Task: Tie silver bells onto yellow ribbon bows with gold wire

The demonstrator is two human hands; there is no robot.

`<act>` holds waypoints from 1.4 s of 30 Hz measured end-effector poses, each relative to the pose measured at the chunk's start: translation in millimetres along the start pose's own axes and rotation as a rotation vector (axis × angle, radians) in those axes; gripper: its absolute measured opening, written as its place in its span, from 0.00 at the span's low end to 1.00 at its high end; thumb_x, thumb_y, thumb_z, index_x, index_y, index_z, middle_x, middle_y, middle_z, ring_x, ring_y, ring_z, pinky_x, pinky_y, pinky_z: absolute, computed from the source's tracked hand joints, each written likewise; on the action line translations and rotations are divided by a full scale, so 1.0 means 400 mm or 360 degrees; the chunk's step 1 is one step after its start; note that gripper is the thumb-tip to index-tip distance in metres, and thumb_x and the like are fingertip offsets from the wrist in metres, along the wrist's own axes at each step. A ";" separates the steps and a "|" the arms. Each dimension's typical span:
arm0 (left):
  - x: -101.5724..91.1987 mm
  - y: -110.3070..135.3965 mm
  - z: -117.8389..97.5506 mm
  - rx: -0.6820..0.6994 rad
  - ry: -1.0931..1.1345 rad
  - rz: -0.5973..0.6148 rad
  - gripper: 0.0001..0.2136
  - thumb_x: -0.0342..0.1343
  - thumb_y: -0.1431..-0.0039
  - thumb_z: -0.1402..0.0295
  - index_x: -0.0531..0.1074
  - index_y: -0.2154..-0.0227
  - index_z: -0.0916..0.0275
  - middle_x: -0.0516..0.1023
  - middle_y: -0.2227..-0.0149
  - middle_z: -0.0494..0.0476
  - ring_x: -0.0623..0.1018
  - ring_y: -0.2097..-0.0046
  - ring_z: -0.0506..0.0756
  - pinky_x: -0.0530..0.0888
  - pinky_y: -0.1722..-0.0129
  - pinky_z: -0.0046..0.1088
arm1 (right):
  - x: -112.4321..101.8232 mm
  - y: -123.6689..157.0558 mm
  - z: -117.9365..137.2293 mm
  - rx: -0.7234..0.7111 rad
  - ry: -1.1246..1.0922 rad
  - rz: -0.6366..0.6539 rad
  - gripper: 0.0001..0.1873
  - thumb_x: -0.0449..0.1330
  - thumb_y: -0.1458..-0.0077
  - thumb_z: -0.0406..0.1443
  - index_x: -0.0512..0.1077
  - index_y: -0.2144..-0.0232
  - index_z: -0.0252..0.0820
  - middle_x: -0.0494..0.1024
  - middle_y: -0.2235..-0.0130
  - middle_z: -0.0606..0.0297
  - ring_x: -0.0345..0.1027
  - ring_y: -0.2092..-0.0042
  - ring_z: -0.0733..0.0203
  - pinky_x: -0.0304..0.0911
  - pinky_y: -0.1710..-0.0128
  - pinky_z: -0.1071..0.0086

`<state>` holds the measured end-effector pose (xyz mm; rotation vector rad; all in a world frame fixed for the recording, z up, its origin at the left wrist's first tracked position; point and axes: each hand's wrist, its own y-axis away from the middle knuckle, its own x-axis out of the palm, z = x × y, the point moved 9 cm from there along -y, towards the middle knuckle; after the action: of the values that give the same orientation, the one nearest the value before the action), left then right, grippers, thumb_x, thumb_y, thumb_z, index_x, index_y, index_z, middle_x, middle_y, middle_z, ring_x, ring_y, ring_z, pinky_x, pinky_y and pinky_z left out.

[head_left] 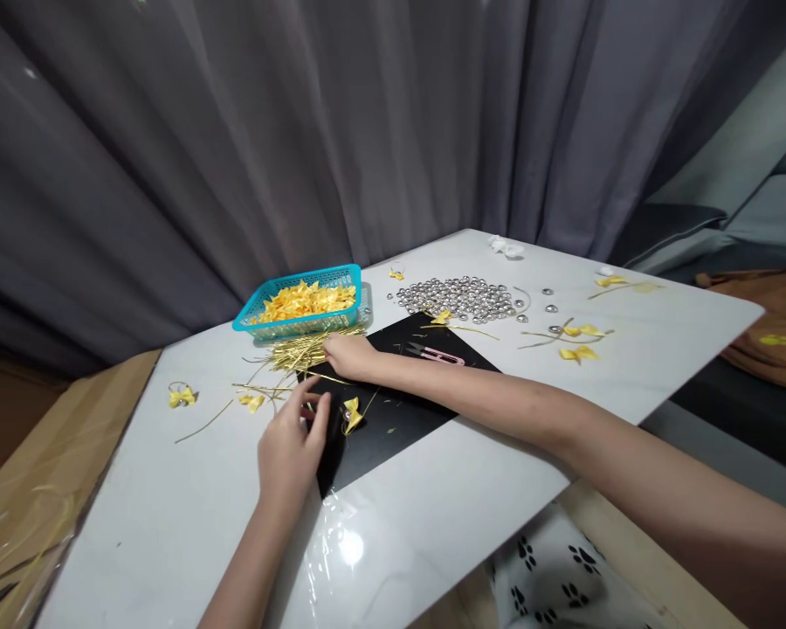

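My right hand reaches across to the pile of gold twist ties, its fingers curled in against the pile's right end. What the fingertips pinch, if anything, is hidden. Close to the black mat's left edge, my left hand has its thumb and fingers apart and curved, with nothing seen between them. Just right of it, a yellow ribbon bow with a silver bead lies on the black mat. Pink-handled thread snips rest on the mat beyond my right forearm.
A turquoise basket of yellow bows stands behind the ties. Silver beads are heaped beyond the mat. Several bows with ties lie scattered, including one bow at left and another bow at right. Grey curtains hang behind the white table.
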<state>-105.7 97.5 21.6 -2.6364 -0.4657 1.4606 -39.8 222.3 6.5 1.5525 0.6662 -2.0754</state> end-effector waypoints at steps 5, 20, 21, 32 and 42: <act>-0.033 -0.042 0.053 0.0073 -0.0512 -0.0216 0.16 0.50 0.43 0.57 0.74 0.60 0.62 0.77 0.57 0.63 0.74 0.55 0.65 0.70 0.65 0.37 | -0.029 -0.018 -0.025 0.0058 -0.0009 -0.0005 0.17 0.56 0.40 0.39 0.67 0.51 0.36 0.71 0.51 0.57 0.68 0.52 0.57 0.67 0.54 0.58; 0.022 -0.267 0.049 0.0610 -0.0592 0.0043 0.12 0.48 0.43 0.64 0.77 0.68 0.58 0.80 0.60 0.61 0.75 0.56 0.63 0.65 0.57 0.38 | -0.198 0.048 -0.202 0.0201 -0.0446 -0.0262 0.13 0.55 0.44 0.28 0.71 0.56 0.36 0.76 0.63 0.61 0.70 0.60 0.62 0.63 0.58 0.67; 0.021 -0.277 0.041 0.0618 -0.0610 0.0053 0.11 0.49 0.44 0.64 0.77 0.70 0.58 0.80 0.60 0.61 0.75 0.56 0.63 0.64 0.57 0.39 | -0.207 0.051 -0.213 0.0180 -0.0507 -0.0325 0.15 0.53 0.45 0.27 0.72 0.55 0.37 0.77 0.64 0.62 0.70 0.61 0.63 0.62 0.59 0.69; 0.011 -0.297 0.030 0.0443 -0.0555 0.0084 0.11 0.52 0.52 0.71 0.75 0.66 0.57 0.77 0.55 0.62 0.72 0.50 0.66 0.63 0.55 0.43 | -0.191 0.049 -0.207 -0.0061 -0.0995 -0.0449 0.11 0.52 0.45 0.27 0.73 0.62 0.29 0.79 0.68 0.60 0.71 0.66 0.68 0.62 0.64 0.75; 0.043 -0.181 -0.006 0.0357 -0.0021 -0.0056 0.14 0.51 0.54 0.73 0.71 0.62 0.59 0.75 0.54 0.63 0.68 0.47 0.67 0.58 0.46 0.49 | -0.147 0.004 -0.126 -0.0284 -0.0976 -0.0300 0.11 0.57 0.55 0.23 0.78 0.71 0.32 0.79 0.68 0.61 0.69 0.66 0.67 0.59 0.64 0.75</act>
<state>-110.9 171.8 25.2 -2.4341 -0.3260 1.4289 13.5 256.7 50.6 0.7108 0.7489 -2.3794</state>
